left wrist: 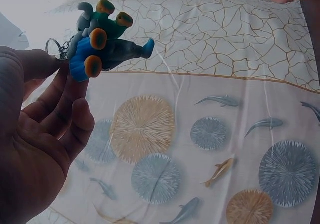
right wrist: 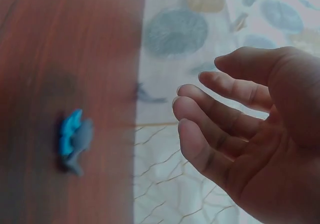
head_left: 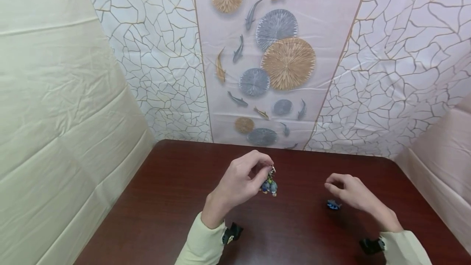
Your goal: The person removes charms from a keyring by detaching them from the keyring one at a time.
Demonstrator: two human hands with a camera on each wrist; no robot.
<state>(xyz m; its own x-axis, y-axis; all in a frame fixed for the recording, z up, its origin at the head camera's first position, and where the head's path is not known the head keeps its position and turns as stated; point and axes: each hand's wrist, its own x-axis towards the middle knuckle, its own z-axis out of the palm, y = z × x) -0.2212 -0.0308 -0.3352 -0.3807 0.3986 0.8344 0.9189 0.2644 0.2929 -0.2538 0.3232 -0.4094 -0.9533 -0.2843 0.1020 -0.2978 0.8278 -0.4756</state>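
My left hand (head_left: 239, 179) is raised over the table and pinches the metal ring (left wrist: 52, 45) of small elephant keychains between thumb and fingers. The elephants (head_left: 270, 187) dangle below the fingertips. Up close in the left wrist view, a blue elephant (left wrist: 82, 59) and a green one (left wrist: 115, 27) show grey trunks and orange feet. To the right, my right hand (head_left: 351, 191) hovers with loosely bent fingers and nothing in them. Just beneath it, a small blue and grey figurine (head_left: 333, 205) lies on the wood; in the right wrist view this figurine (right wrist: 75, 139) is blurred.
A dark reddish-brown table (head_left: 158, 207) with rounded far corners spreads under both hands. Behind it hangs a cloth (head_left: 228, 44) printed with fish and round leaf shapes. Pale cream cloth (head_left: 73, 93) walls in the left side, and more cloth (head_left: 445, 167) the right.
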